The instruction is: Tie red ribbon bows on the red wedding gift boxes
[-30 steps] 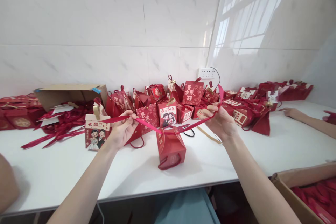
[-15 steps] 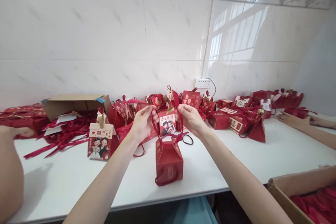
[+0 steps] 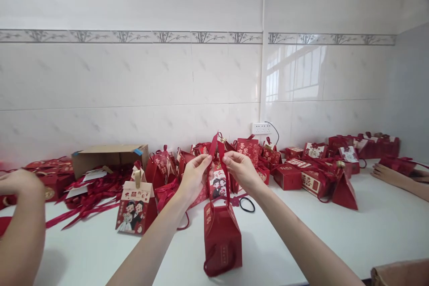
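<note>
A red gift box (image 3: 223, 234) with a cord handle stands upright on the white table in front of me. A red ribbon (image 3: 228, 190) rises from its top in two strands. My left hand (image 3: 197, 170) pinches one strand, and my right hand (image 3: 239, 167) pinches the other close beside it. The two ends come together above the box. Behind the ribbon is a box printed with a cartoon couple (image 3: 219, 183). To the left of my forearm stands a similar couple-printed box (image 3: 136, 210). A black elastic band (image 3: 247, 204) lies to the right of the ribbon.
Many red boxes (image 3: 288, 175) line the wall. At the left, an open cardboard carton (image 3: 109, 154) lies behind a heap of red ribbons (image 3: 90, 201). Another person's arm (image 3: 25, 214) is at far left, and another hand (image 3: 392, 176) at far right. A cardboard edge (image 3: 400, 272) shows lower right.
My hands have drawn closer together, bringing the ribbon strands from a wide loop to nearly side by side above the box. The view has tilted up.
</note>
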Demonstrator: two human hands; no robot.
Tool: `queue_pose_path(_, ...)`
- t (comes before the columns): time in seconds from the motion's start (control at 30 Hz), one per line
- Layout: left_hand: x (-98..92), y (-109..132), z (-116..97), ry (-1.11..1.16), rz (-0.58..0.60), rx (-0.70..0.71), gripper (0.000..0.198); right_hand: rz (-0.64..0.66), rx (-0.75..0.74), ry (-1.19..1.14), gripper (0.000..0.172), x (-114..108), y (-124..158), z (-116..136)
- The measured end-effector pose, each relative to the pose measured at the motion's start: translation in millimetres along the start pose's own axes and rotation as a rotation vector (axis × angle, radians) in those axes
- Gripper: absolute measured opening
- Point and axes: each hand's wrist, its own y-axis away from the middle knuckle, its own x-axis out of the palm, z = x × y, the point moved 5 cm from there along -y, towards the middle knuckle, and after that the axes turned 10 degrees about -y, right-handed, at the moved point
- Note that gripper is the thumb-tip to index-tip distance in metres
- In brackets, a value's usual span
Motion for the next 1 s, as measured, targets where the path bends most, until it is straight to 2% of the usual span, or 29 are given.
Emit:
queue_pose_path(0.17, 5.7, 7, -2, -0.097, 0.027, 0.008, 0.029, -0.002, -0.028, 0.047, 0.036, 7, 2, 8)
queue_pose_path(0.37, 11.2, 19, -13, -0.445, 0.085, 0.133, 0.016, -0.112, -0.075, 0.249, 0.044, 11, 7, 21)
queue_pose_path(0.53, 11.1, 23, -15, -0.42, 0.105, 0.119, 0.023, -0.161, -0.081, 0.441, 0.046, 4, 5, 22)
queue_pose_path(0.63, 9.0, 20, -11, -0.41, 0.1, 0.11, 0.025, -0.089, -0.036, 0.45, 0.044, 5, 3, 19)
queue_pose_path(0.77, 8.0, 15, -3, -0.255, 0.113, 0.02, 0.031, -0.013, -0.03, 0.402, 0.046, 9, 5, 15)
queue_pose_path(0.87, 5.7, 12, 1, -0.156, 0.069, -0.068, 0.035, 0.004, -0.099, 0.386, 0.041, 10, 9, 16)
queue_pose_path(1.0, 0.7, 9, 1, -0.106, 0.003, -0.098, 0.036, 0.044, -0.339, 0.502, 0.027, 8, 22, 22)
